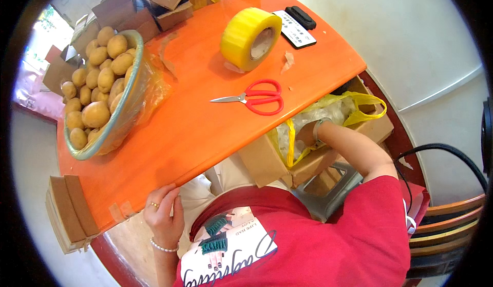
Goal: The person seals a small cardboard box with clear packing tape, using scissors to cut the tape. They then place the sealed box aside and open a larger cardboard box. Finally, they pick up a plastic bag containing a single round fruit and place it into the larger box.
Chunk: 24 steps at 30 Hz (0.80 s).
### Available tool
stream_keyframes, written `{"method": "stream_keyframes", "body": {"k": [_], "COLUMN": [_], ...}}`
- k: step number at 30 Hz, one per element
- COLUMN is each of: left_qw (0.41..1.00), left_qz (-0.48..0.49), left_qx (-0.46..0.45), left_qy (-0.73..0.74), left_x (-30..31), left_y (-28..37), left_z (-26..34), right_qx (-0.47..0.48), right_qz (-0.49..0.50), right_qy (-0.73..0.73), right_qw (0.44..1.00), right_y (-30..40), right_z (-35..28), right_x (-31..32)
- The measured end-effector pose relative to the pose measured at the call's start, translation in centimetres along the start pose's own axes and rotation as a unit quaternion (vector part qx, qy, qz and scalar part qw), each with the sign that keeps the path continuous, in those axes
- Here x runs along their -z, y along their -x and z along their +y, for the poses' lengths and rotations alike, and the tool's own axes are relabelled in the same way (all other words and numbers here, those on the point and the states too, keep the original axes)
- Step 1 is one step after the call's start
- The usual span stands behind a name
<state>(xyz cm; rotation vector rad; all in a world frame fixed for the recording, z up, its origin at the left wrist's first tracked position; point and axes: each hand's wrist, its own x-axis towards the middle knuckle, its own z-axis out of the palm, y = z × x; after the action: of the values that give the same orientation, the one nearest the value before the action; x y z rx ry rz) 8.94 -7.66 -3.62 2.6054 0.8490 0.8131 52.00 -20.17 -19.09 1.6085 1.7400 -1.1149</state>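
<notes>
My left hand (163,210), with a ring and a beaded bracelet, rests its fingertips at the near edge of the orange table (185,140) and holds nothing. My right hand (307,134) reaches into a yellow plastic bag (362,111) filled with clear plastic bags (331,111). Its fingers are hidden inside, so any grip is out of sight. That yellow bag sits in an open cardboard box (265,162) below the table's edge. Red-handled scissors (246,97) lie on the tabletop, blades pointing left. Behind them a large roll of yellow packing tape (246,36) stands on its rim.
A plastic-lined basin (138,52) heaped with potatoes (96,113) stands at the left. Cardboard boxes (131,13) crowd the far left; folded cardboard (73,214) hangs by the near left corner. A printed card (295,29) and black object (300,17) lie far right. Black cable (443,146) loops at right.
</notes>
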Motion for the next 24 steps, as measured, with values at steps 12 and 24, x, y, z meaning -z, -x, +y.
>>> {"method": "stream_keyframes", "body": {"k": [12,24], "left_qw": [1.000,1.000], "left_qz": [-0.005,0.007], "left_qx": [0.004,-0.004], "left_qy": [0.007,0.007], "left_x": [0.4,0.6], "left_y": [0.2,0.1], "left_z": [-0.4,0.0], "right_qx": [-0.154,-0.085], "right_qz": [0.202,0.308], "right_qy": [-0.136,-0.126], "right_qw": [0.958,0.939], "right_y": [3.6,1.1], "right_z": [-2.8,-3.3], "right_x": [4.6,3.0]}}
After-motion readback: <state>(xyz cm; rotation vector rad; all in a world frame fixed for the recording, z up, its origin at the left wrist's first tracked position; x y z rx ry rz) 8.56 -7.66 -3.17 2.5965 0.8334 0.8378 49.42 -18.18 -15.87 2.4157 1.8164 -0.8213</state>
